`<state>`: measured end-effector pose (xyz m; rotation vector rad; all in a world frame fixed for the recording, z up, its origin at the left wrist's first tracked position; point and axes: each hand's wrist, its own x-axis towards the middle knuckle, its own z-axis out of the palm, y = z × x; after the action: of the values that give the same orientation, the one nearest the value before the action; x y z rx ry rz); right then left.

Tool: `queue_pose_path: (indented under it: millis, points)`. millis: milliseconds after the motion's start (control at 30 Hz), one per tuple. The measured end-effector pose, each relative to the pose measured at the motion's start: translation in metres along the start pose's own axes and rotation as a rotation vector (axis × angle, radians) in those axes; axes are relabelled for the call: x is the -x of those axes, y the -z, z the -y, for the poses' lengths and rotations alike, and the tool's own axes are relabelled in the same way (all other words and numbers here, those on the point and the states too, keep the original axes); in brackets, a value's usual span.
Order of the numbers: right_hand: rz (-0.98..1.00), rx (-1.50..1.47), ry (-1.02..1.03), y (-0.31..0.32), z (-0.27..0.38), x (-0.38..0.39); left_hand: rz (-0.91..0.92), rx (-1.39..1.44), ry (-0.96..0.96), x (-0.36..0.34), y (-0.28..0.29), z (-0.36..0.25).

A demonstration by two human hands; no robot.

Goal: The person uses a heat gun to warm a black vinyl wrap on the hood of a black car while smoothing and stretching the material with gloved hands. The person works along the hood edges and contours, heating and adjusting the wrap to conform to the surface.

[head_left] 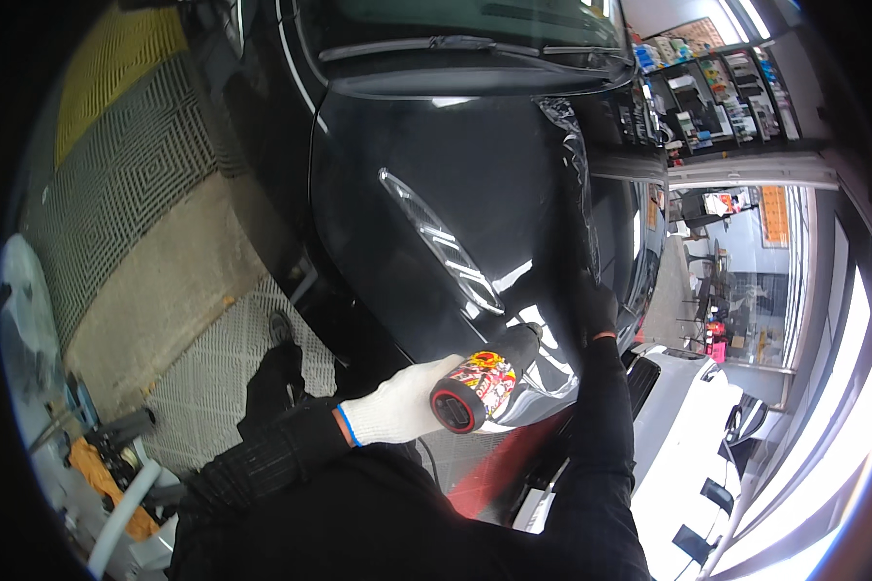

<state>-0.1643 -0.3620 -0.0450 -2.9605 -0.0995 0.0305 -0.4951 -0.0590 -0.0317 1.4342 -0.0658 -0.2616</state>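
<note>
My left hand [393, 407], in a white knitted glove with a blue cuff edge, is wrapped round a heat gun [488, 382]. The heat gun has a red ring at its rear end and a colourful sticker on its body, and its nozzle points away from me over the black car hood [426, 145]. At the hood's right side my right hand [597, 308], in a dark glove, is closed at the edge of a glossy black film [579, 184]. The film hangs wrinkled along that side; the right fingers barely show against it.
A long vent trim [440, 240] sits in the hood, below the windshield wipers [455, 45]. A white car [683, 426] stands close on the right. Shelves with bottles [722, 97] are at the far right. Patterned floor tiles [145, 145] lie at left, near a wheeled cart [116, 474].
</note>
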Motion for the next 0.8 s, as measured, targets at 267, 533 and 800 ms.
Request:
queue_pose_path:
  millis: [267, 533, 800]
  points:
    - [-0.016, -0.04, -0.068, -0.003, 0.006, -0.019, -0.067, -0.05, 0.073, 0.026, 0.062, -0.03]
    - [-0.047, -0.098, 0.024, -0.023, 0.046, -0.042, -0.043, -0.156, 0.13, 0.014, 0.118, -0.089]
    - [-0.143, -0.105, -0.033, -0.047, 0.08, -0.057, -0.142, -0.083, 0.455, -0.023, 0.099, -0.111]
